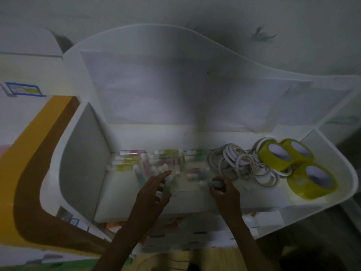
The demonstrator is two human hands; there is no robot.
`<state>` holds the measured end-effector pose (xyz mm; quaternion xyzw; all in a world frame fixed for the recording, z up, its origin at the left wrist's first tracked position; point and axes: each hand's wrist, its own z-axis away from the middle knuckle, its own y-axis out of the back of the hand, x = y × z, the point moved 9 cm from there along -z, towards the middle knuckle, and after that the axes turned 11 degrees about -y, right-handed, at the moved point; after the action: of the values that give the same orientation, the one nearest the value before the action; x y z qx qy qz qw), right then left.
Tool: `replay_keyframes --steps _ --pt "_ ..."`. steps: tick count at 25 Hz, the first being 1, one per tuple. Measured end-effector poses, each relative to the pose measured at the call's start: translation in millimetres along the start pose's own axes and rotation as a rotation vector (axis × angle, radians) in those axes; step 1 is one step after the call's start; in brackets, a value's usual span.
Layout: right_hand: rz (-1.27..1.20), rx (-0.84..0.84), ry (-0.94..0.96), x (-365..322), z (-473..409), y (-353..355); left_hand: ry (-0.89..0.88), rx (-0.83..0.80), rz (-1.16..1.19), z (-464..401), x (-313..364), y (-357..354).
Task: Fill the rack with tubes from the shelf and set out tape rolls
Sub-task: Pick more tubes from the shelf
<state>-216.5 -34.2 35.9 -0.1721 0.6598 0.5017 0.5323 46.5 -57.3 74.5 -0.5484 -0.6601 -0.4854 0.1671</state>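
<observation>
Both hands work over the white shelf (332, 157), and each grip differs. Farthest left, along the shelf's back edge near its left wall, a loose pile of tubes (148, 163) lies flat, most with their long axes running left to right, a few angled toward the front edge. The left hand (154, 192) reaches into the near side of that pile with fingers spread and only loosely bent; pale tube ends show under the fingertips, but blur hides whether it pinches any of them. Just to its right, the right hand (224, 194) has its fingers curled round one tube (210, 183), held roughly level with its white cap pointing left, toward the other hand. Further right sits a tangle of thin white tape rolls (240, 165), and beyond them three fat yellow tape rolls (293, 161) crowd the shelf's right end. No rack can be made out clearly in this dim view. Judging by position, the left hand is nearer the pile, so the next tube lies straight ahead of its fingers, and the right hand is nearer the tape.
</observation>
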Motion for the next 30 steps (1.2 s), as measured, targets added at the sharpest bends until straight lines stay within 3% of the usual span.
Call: replay_keyframes --steps 20,26,30 --pt "-0.164 -0.294 0.126 -18.7 -5.2 6.0 0.095 0.179 -0.169 8.7 36.4 -11.7" --pt "-0.407 -0.505 0.217 -106.7 29.7 -20.2 0.084 0.337 -0.296 30.8 75.6 60.6" --pt "-0.422 -0.686 0.409 -173.7 89.6 -64.5 0.076 0.491 -0.405 71.4 106.5 139.5"
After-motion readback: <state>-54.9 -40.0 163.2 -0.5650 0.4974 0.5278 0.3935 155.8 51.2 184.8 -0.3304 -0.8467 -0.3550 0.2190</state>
